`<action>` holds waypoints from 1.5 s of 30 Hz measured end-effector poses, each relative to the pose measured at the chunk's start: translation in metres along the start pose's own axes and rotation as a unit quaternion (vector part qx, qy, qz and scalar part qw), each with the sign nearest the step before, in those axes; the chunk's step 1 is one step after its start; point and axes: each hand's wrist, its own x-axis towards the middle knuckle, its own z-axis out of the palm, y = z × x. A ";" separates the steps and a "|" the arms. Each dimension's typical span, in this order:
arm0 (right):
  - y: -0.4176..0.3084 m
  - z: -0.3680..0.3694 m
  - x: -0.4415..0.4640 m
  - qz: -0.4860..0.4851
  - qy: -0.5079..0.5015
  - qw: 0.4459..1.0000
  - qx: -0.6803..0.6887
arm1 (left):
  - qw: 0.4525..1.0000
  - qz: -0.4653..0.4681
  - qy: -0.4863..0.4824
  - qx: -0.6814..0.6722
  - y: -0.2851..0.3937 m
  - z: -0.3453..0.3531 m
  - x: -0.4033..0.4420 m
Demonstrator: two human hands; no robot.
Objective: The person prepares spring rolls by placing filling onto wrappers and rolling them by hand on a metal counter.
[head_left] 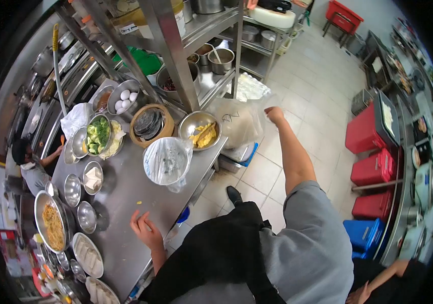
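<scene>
My right hand [275, 114] reaches out at arm's length, its fingers closed on the edge of a clear plastic bag [234, 121]. The bag has dark marking on it and hangs beside the table's corner; its contents are pale and hard to make out. My left hand [146, 231] is over the near edge of the steel table [125, 228], fingers apart and holding nothing. Just beyond it lies a small yellow scrap [139, 202]. Between the hands stand a plastic-lined tub [166, 161] and a steel bowl [186, 123] with yellow food pieces [204, 135].
A bamboo steamer [136, 137], broccoli [98, 136], eggs [124, 101] and noodles [53, 227] crowd the table's far side. A metal shelf post [173, 55] rises nearby. One co-worker [31, 167] is at left; another person's arm [386, 276] shows bottom right. Red bins [363, 129] line the right.
</scene>
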 end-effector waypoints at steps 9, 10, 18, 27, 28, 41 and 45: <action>0.087 0.216 0.067 0.012 0.109 0.882 0.458 | 0.998 0.035 -0.051 0.030 0.092 0.049 0.020; 0.088 0.226 0.065 -0.001 0.146 0.863 0.484 | 0.998 0.033 -0.049 0.036 0.096 0.050 0.019; -0.001 0.143 0.019 0.104 0.065 0.971 -0.207 | 0.998 0.029 -0.043 0.041 0.105 0.062 0.016; 0.069 0.198 0.060 -0.053 0.140 0.970 -0.190 | 0.997 0.041 -0.050 0.041 0.117 0.065 0.018; 0.077 0.201 0.066 -0.070 0.130 0.984 -0.097 | 0.997 0.040 -0.051 0.043 0.118 0.064 0.017; 0.094 0.186 0.091 -0.059 0.103 0.981 -0.154 | 0.997 0.010 -0.066 0.031 0.121 0.061 -0.001; 0.051 0.124 0.070 -0.115 -0.022 0.971 0.208 | 0.998 -0.017 -0.063 0.022 0.117 0.059 -0.002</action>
